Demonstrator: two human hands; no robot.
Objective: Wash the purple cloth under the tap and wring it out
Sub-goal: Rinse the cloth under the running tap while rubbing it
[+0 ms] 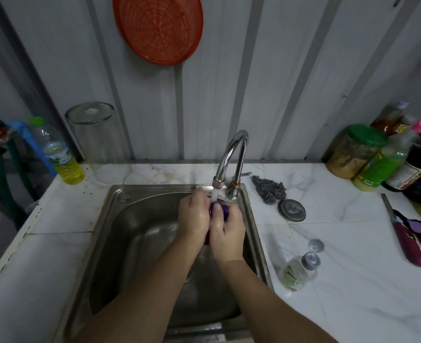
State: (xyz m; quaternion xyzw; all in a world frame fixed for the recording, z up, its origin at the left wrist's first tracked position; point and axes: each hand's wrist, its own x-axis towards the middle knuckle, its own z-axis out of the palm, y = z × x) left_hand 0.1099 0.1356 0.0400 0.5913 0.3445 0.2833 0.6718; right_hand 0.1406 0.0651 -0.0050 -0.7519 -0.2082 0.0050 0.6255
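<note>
The purple cloth (220,210) is bunched small between both my hands, directly under the chrome tap (231,154), whose spout pours white water onto it. My left hand (195,215) closes around the cloth from the left. My right hand (226,232) grips it from the right and below, thumb over the top. Both hands are wet and held over the back right of the steel sink (130,219). Most of the cloth is hidden inside my fists.
On the marble counter right of the sink lie a steel scourer (270,189), a round metal lid (291,210), a small tipped soap bottle (297,272), a knife (406,240), and jars and sauce bottles (377,157). A glass jar (98,142) and yellow-liquid bottle (61,154) stand back left.
</note>
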